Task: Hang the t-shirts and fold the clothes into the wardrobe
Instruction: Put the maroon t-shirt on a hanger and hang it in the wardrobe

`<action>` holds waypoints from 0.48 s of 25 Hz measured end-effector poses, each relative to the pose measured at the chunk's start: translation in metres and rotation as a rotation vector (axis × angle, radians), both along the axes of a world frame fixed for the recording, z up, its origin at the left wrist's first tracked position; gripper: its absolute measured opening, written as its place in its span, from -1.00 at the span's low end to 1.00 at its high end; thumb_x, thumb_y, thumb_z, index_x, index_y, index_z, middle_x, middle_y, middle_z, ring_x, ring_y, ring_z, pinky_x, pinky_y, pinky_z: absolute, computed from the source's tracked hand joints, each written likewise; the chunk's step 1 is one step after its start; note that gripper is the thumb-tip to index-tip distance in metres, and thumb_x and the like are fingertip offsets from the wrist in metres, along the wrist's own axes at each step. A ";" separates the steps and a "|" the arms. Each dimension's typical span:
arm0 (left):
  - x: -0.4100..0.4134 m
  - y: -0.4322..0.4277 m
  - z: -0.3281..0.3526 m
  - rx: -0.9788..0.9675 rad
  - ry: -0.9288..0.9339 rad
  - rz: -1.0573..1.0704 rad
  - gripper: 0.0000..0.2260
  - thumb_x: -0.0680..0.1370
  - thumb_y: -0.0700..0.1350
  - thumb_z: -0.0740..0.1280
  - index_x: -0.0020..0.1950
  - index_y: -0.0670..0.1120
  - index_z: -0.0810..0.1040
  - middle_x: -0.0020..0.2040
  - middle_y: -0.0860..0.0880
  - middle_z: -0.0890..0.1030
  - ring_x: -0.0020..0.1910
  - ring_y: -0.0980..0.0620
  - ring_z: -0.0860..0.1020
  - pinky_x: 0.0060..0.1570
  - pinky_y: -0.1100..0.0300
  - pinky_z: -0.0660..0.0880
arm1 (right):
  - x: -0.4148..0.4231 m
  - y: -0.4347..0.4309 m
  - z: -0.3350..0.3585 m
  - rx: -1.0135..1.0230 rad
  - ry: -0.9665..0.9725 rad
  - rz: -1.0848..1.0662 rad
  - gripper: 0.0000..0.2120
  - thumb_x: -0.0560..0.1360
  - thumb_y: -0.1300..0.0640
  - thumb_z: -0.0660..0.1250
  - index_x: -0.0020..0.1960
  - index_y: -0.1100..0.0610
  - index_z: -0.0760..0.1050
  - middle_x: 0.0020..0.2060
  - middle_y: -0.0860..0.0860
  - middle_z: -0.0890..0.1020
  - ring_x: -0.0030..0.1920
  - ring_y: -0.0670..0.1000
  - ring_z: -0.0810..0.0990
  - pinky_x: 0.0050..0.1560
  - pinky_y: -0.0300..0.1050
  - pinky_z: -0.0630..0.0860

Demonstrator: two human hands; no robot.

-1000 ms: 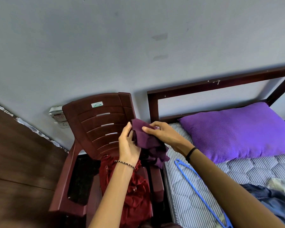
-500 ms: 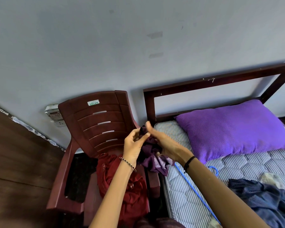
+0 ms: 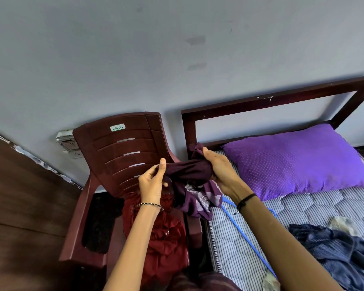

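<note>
The hands have drawn apart: the bunched dark purple printed garment (image 3: 189, 173) now stretches between left hand (image 3: 150, 182) and right hand (image 3: 221, 171), each grip clamped on cloth, above the striped bed's (image 3: 303, 206) left edge. It is probably being opened out for hanging. A thin blue hanger (image 3: 240, 229) lies ready below. A crumpled red garment (image 3: 164, 238) fills the maroon plastic chair (image 3: 118, 148).

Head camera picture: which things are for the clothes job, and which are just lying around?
For the job: purple garment, gripped by left hand and right hand; red garment on the chair; blue hanger and dark blue striped garment on the bed.
Just lying about: purple pillow; wall socket.
</note>
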State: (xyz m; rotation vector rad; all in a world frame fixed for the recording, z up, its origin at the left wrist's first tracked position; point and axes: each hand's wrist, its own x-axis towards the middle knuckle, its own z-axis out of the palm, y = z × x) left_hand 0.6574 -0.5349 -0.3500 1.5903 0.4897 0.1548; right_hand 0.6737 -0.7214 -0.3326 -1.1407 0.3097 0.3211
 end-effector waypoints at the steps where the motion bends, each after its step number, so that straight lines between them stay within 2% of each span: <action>1: -0.002 0.004 0.003 0.093 -0.012 0.005 -0.71 0.55 0.08 0.38 -0.19 -0.13 0.63 -0.52 0.15 0.37 -0.53 0.19 0.32 -0.46 0.30 0.37 | 0.001 -0.001 0.000 -0.051 -0.041 -0.008 -0.73 0.68 0.04 0.29 0.14 0.23 0.63 -0.17 0.05 0.71 -0.23 -0.04 0.65 -0.30 -0.22 0.56; 3: -0.005 0.008 0.008 0.280 -0.053 -0.031 -0.65 0.60 0.10 0.31 -0.32 -0.06 0.51 -0.56 0.11 0.27 -0.52 0.16 0.27 -0.40 0.23 0.29 | 0.003 0.002 -0.002 -0.164 -0.103 -0.028 -0.76 0.64 0.06 0.35 0.14 0.24 0.62 -0.14 0.06 0.68 -0.16 0.05 0.58 -0.24 -0.18 0.48; 5: -0.006 0.008 0.014 0.374 -0.073 -0.077 -0.56 0.61 0.12 0.26 -0.40 -0.05 0.35 -0.52 0.08 0.20 -0.49 0.13 0.23 -0.39 0.18 0.19 | 0.006 0.006 0.001 -0.196 -0.134 -0.088 -0.80 0.63 0.11 0.38 0.16 0.22 0.62 -0.12 0.04 0.70 -0.16 0.00 0.61 -0.27 -0.23 0.52; 7: -0.005 0.006 0.018 0.408 -0.051 -0.136 -0.51 0.62 0.11 0.26 -0.44 -0.02 0.20 -0.53 0.09 0.15 -0.50 0.12 0.19 -0.42 0.19 0.13 | 0.014 0.007 0.005 -0.229 -0.178 -0.152 -0.78 0.61 0.10 0.40 0.19 0.21 0.60 -0.01 0.08 0.71 -0.08 -0.05 0.66 -0.17 -0.26 0.60; 9: -0.005 0.004 0.019 0.376 -0.014 -0.176 -0.49 0.62 0.11 0.26 -0.42 -0.02 0.12 -0.51 0.11 0.10 -0.49 0.13 0.13 -0.39 0.14 0.10 | 0.021 0.005 0.002 -0.403 -0.226 -0.145 -0.74 0.58 0.01 0.43 0.20 0.12 0.58 0.08 0.05 0.67 0.06 -0.05 0.65 0.09 -0.17 0.62; 11: -0.002 0.003 0.015 0.221 0.002 -0.193 -0.48 0.61 0.11 0.29 -0.44 0.01 0.13 -0.46 0.09 0.12 -0.43 0.12 0.13 -0.33 0.09 0.09 | 0.018 0.004 0.006 -0.779 -0.362 -0.032 -0.68 0.54 -0.05 0.45 0.23 0.06 0.54 0.11 -0.01 0.62 0.13 -0.07 0.60 0.20 -0.16 0.56; 12: 0.000 0.003 0.014 0.136 -0.001 -0.204 -0.49 0.60 0.12 0.31 -0.48 0.01 0.20 -0.44 0.06 0.18 -0.40 0.11 0.18 -0.31 0.09 0.13 | 0.017 0.005 0.004 -0.901 -0.462 0.026 -0.63 0.52 -0.09 0.45 0.25 0.04 0.55 0.15 -0.01 0.58 0.18 -0.04 0.57 0.26 -0.11 0.53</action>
